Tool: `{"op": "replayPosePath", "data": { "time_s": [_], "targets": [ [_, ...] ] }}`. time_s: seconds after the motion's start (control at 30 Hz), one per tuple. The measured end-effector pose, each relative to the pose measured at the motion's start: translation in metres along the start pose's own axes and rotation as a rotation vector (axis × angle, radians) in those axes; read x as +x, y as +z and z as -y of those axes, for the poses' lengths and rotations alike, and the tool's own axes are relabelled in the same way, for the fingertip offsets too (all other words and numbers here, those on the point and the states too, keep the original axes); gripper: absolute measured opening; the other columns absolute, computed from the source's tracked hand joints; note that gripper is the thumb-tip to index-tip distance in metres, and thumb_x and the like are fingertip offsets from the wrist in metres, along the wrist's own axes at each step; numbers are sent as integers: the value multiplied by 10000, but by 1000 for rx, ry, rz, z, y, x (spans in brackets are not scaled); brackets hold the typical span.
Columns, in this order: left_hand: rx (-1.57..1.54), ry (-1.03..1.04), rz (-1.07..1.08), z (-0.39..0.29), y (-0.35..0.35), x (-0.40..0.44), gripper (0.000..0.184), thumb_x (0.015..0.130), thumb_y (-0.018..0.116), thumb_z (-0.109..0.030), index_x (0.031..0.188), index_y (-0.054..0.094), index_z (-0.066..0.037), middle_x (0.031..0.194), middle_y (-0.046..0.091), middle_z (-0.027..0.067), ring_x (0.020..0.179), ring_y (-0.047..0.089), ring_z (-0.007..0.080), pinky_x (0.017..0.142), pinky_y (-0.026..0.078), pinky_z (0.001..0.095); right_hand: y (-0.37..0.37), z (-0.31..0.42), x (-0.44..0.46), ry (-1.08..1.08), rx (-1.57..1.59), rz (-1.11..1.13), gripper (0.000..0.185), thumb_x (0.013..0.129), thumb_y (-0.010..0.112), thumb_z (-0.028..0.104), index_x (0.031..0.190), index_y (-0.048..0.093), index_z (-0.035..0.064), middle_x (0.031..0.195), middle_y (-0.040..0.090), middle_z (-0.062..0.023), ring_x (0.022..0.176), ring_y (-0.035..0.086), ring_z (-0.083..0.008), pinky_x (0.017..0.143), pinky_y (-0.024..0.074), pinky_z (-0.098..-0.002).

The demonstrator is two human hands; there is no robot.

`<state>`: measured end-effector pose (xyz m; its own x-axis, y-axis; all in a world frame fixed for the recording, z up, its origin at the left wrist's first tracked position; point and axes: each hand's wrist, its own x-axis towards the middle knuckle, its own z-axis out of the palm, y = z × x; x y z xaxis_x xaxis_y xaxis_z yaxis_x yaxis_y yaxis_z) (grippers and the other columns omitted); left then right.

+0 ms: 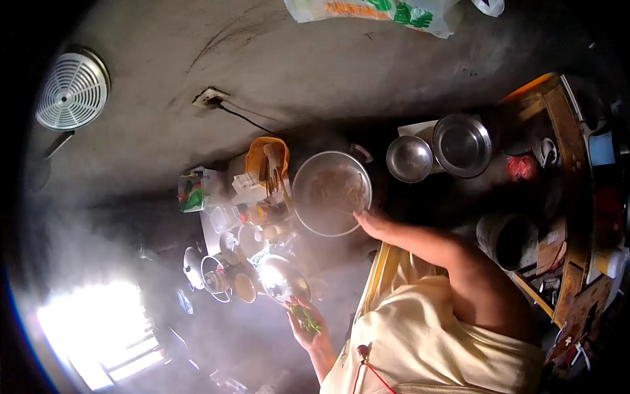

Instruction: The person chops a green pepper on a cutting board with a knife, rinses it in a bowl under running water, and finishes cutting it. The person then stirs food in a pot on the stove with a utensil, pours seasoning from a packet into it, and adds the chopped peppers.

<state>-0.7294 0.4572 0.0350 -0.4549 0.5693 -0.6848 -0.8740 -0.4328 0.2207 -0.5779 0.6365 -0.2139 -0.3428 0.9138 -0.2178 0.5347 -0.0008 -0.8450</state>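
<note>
A round metal pot (332, 226) with brownish food inside stands in front of my body, with steam over it. My right hand (373, 223) is at the pot's near right rim, its fingers pressed together; what they hold, if anything, is blurred by steam. Lower left, my left hand (308, 336) is palm up and holds several green leaves (305, 318) across the palm and fingers. Just beyond the left hand lies a shiny metal lid or bowl (283, 279).
Left of the pot are an orange basket (268, 150) with utensils, jars and a white-rimmed container (216, 279). Two metal bowls (409, 159) (462, 146) sit to the right, near a dark bucket (515, 241) and a wooden frame (569, 144). A socket (211, 98) is on the wall.
</note>
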Motion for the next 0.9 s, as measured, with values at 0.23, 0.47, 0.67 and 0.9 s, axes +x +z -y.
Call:
{"op": "replayPosePath", "data": {
  "time_s": [0.23, 0.47, 0.67, 0.9],
  "targets": [
    [7, 28, 34, 14, 0, 4, 209, 886, 496, -104, 1064, 587, -46, 1109, 597, 86, 1063, 542, 216, 948, 441, 352, -46, 14, 66, -82, -272, 65, 331, 928, 322, 199, 832, 555, -16, 728, 607, -205, 649, 609, -355, 557, 483, -451],
    [-14, -12, 30, 25, 2, 5, 209, 871, 500, -78, 1053, 592, -34, 1053, 625, 84, 1060, 549, 235, 948, 444, 360, -48, -16, 44, -254, -423, 291, 184, 795, 473, 91, 884, 603, -5, 707, 609, -193, 639, 615, -346, 554, 493, -445],
    [-10, -62, 18, 38, 7, 9, 202, 871, 507, -75, 1047, 592, -23, 1035, 631, 94, 1044, 560, 236, 943, 451, 362, -100, 12, -17, -338, -307, 416, 192, 814, 463, 104, 866, 610, -7, 711, 610, -207, 641, 615, -358, 566, 502, -450],
    [20, -49, 44, 52, 21, 3, 200, 879, 502, -75, 1051, 586, -18, 1059, 620, 93, 1048, 555, 223, 945, 449, 353, -78, 5, 3, -176, -378, 131, 267, 882, 409, 143, 1019, 561, -28, 643, 601, -196, 572, 608, -345, 492, 488, -450]
  ]
}}
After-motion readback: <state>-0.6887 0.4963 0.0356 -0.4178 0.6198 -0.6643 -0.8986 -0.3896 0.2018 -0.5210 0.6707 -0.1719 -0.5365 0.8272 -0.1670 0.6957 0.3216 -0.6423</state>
